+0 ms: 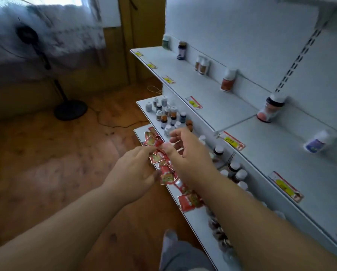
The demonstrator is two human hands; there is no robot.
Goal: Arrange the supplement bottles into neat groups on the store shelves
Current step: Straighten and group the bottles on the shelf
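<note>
A: Where are your hands now?

B: Both of your hands are in the middle of the frame, over the lowest shelf [197, 218]. Your left hand [133, 173] has its fingers closed in a pinch on a red sachet [151, 142]. Your right hand [185, 147] touches the same sachet with the thumb and one finger, and its other fingers are spread loosely.

A: What lies under them?

B: A heap of red sachets [166, 173] lies along the front edge of that shelf, from the centre of the frame toward the lower right.

A: And the bottles?

B: One cluster of bottles [166, 114] stands on the middle shelf [144, 104], just above your hands, close together but not in rows. More bottles with white caps [237, 174] stand on the same shelf to the right of your right arm, partly hidden by it. On the top shelf [202, 90], in the upper right of the frame, 7 bottles stand well apart along the back wall, among them a dark one [181, 50], a pair [202, 65] that touch, and a pink one [269, 110].

A: Anything on the left?

B: A standing fan [30, 37] in the upper left, on the wooden floor [46, 163].
</note>
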